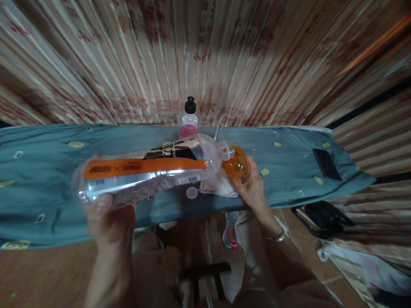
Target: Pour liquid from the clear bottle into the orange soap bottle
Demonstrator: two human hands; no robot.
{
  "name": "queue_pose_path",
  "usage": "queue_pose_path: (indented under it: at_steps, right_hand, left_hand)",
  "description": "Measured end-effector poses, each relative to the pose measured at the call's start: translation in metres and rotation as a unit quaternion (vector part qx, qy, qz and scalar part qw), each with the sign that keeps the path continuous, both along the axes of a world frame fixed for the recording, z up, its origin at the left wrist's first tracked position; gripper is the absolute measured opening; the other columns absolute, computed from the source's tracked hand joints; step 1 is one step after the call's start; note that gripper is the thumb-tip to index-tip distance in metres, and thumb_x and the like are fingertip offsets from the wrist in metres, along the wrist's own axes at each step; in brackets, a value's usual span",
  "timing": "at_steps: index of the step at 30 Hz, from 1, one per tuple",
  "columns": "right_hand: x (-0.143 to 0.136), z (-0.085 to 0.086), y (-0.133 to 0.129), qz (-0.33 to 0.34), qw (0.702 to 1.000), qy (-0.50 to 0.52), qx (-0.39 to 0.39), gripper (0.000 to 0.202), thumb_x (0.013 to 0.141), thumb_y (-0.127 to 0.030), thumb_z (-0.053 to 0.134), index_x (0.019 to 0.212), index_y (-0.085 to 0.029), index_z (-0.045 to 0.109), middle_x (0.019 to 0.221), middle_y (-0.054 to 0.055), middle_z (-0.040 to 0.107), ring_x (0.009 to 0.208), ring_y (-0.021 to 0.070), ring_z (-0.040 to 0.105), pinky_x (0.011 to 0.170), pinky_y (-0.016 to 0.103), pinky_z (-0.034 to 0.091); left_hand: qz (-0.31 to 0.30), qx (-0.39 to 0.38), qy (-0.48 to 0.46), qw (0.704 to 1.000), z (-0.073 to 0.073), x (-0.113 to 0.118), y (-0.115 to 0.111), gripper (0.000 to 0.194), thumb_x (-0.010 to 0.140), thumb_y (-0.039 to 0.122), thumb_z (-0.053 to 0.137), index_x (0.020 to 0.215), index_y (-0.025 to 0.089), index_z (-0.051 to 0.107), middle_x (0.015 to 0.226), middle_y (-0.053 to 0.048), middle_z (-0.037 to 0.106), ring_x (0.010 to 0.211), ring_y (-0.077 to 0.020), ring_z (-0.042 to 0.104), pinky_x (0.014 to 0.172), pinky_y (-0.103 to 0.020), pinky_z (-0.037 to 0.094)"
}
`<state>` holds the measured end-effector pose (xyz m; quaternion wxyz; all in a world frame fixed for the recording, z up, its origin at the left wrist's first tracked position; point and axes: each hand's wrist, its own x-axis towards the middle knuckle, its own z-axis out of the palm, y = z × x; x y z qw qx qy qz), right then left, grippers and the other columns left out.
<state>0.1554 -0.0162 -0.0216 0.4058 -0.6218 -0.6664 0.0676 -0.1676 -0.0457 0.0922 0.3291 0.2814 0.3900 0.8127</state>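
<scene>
A large clear plastic bottle point(144, 171) with an orange and silver label lies nearly sideways in the air, its neck pointing right. My left hand point(111, 218) grips it near the base, thumb on the near side. Closed around a small clear container point(238, 164) of orange-coloured liquid, my right hand point(253, 186) holds it at the mouth of the bottle. The mouth meets or overlaps the container's rim; whether they touch is unclear. Below the bottle, a round whitish cap point(192, 193) lies on the cloth, beside a white cloth point(218, 185) partly hidden by the container.
A bottle with a black cap and pink label point(189, 122) stands at the back of the long table with a teal cloth point(64, 171). A dark phone point(326, 164) lies at the right. Behind hangs a pleated curtain point(199, 55). A black bag point(324, 218) is lower right.
</scene>
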Motion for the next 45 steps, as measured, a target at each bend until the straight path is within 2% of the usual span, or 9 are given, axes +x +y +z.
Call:
queue_pose_path:
  at_steps: [5,9,15,18,22,26,30,37,45]
  right_hand:
    - [-0.0001,0.0006,-0.0004,-0.004,1.000,-0.005,0.008,0.087,0.081,-0.044,0.078,0.159,-0.028,0.044,0.151,0.015,0.068,0.135,0.0393,0.069,0.111,0.060,0.061]
    - [-0.0004,0.0016,-0.0006,-0.003,1.000,-0.004,0.010,0.086,0.081,-0.046,0.079,0.158,-0.027,0.045,0.147,0.014,0.071,0.132,0.0393,0.071,0.109,0.061,0.063]
    - [-0.0003,-0.0002,0.0002,0.002,1.000,-0.009,0.022,0.085,0.082,-0.047,0.079,0.157,-0.024,0.045,0.150,0.016,0.069,0.134,0.0383,0.070,0.109,0.060,0.062]
    - [0.0002,-0.0015,0.0008,0.005,1.000,-0.009,0.020,0.085,0.083,-0.047,0.079,0.157,-0.024,0.044,0.149,0.016,0.069,0.135,0.0382,0.070,0.109,0.061,0.062]
    - [0.0005,-0.0015,0.0003,0.003,1.000,-0.010,0.014,0.086,0.083,-0.047,0.078,0.158,-0.025,0.043,0.149,0.016,0.069,0.135,0.0392,0.069,0.110,0.061,0.062]
    - [0.0008,-0.0006,-0.0008,0.000,1.000,-0.007,0.004,0.087,0.082,-0.044,0.079,0.159,-0.027,0.042,0.150,0.015,0.069,0.135,0.0393,0.070,0.111,0.059,0.062]
    - [0.0003,-0.0004,-0.0008,0.004,1.000,-0.006,0.008,0.089,0.082,-0.044,0.080,0.160,-0.027,0.041,0.150,0.015,0.068,0.136,0.0402,0.069,0.110,0.061,0.062]
    - [0.0000,-0.0031,0.0005,0.004,1.000,-0.009,0.018,0.088,0.084,-0.047,0.078,0.161,-0.026,0.040,0.149,0.015,0.069,0.135,0.0400,0.069,0.108,0.062,0.062]
    - [-0.0002,-0.0015,0.0007,0.003,1.000,-0.012,0.017,0.087,0.083,-0.049,0.078,0.160,-0.027,0.042,0.150,0.015,0.068,0.133,0.0393,0.071,0.109,0.060,0.063]
  left_hand:
    - [-0.007,0.004,-0.001,1.000,-0.0010,-0.0010,0.0003,0.085,0.047,0.043,0.091,0.129,0.037,0.072,0.103,-0.001,0.072,0.060,-0.0125,0.052,0.035,-0.019,0.031]
    - [-0.002,0.006,0.002,1.000,-0.0009,-0.0013,0.0001,0.085,0.046,0.043,0.090,0.128,0.035,0.072,0.110,-0.003,0.073,0.058,-0.0124,0.049,0.033,-0.020,0.029]
    - [0.005,-0.010,0.000,1.000,0.0020,0.0002,-0.0005,0.083,0.045,0.042,0.088,0.127,0.037,0.073,0.117,-0.004,0.075,0.075,-0.0225,0.066,0.032,-0.021,0.032]
    - [0.008,-0.011,0.001,1.000,0.0024,0.0007,-0.0006,0.087,0.045,0.043,0.089,0.130,0.036,0.072,0.120,-0.005,0.075,0.074,-0.0214,0.065,0.033,-0.020,0.032]
    - [0.010,-0.009,0.008,1.000,0.0022,0.0012,-0.0008,0.085,0.044,0.045,0.090,0.126,0.036,0.073,0.115,-0.005,0.075,0.062,-0.0154,0.056,0.032,-0.021,0.031]
    - [0.009,-0.007,0.012,1.000,0.0024,0.0016,-0.0015,0.077,0.046,0.045,0.089,0.121,0.034,0.074,0.108,-0.005,0.075,0.074,-0.0226,0.066,0.033,-0.021,0.032]
    - [0.004,-0.003,0.013,1.000,0.0019,0.0005,-0.0027,0.070,0.048,0.043,0.088,0.116,0.034,0.075,0.103,-0.005,0.073,0.080,-0.0253,0.068,0.035,-0.020,0.032]
    - [0.012,-0.009,0.014,1.000,0.0025,-0.0001,-0.0029,0.072,0.047,0.043,0.088,0.117,0.035,0.075,0.101,-0.003,0.072,0.062,-0.0157,0.052,0.038,-0.022,0.032]
    - [0.007,-0.005,0.010,1.000,0.0031,0.0003,-0.0023,0.069,0.046,0.043,0.088,0.113,0.033,0.075,0.102,-0.003,0.072,0.061,-0.0149,0.051,0.035,-0.020,0.030]
